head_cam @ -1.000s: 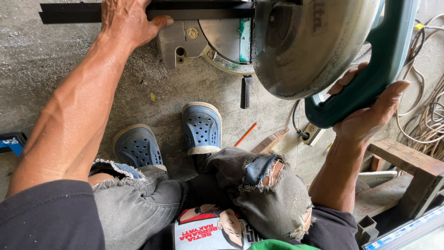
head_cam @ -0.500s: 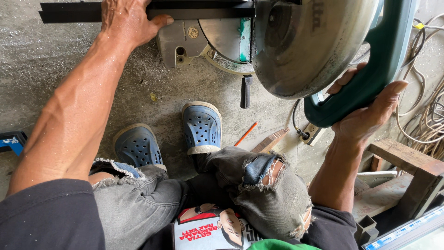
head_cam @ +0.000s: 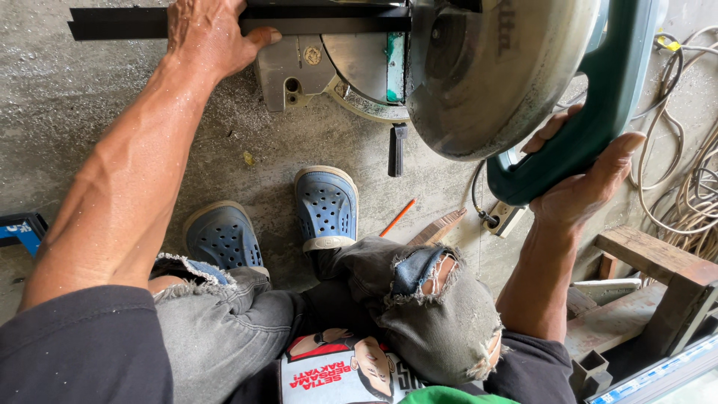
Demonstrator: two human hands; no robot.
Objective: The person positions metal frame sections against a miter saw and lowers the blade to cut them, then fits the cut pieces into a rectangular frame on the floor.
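A mitre saw stands on the concrete floor, its grey blade guard [head_cam: 486,75] raised over the metal base [head_cam: 351,67]. My right hand [head_cam: 583,179] grips the saw's green handle [head_cam: 598,112] from below. A long black metal bar [head_cam: 134,22] lies across the saw's fence at the top. My left hand [head_cam: 206,34] presses down on that bar just left of the base. I squat behind the saw, knees in torn grey jeans [head_cam: 441,314], feet in blue clogs [head_cam: 325,206].
An orange pencil [head_cam: 396,217] and a wood scrap [head_cam: 437,228] lie on the floor by my right foot. Coiled cables [head_cam: 688,179] and a wooden bench [head_cam: 658,269] are at the right. A blue object [head_cam: 19,232] sits at the left edge.
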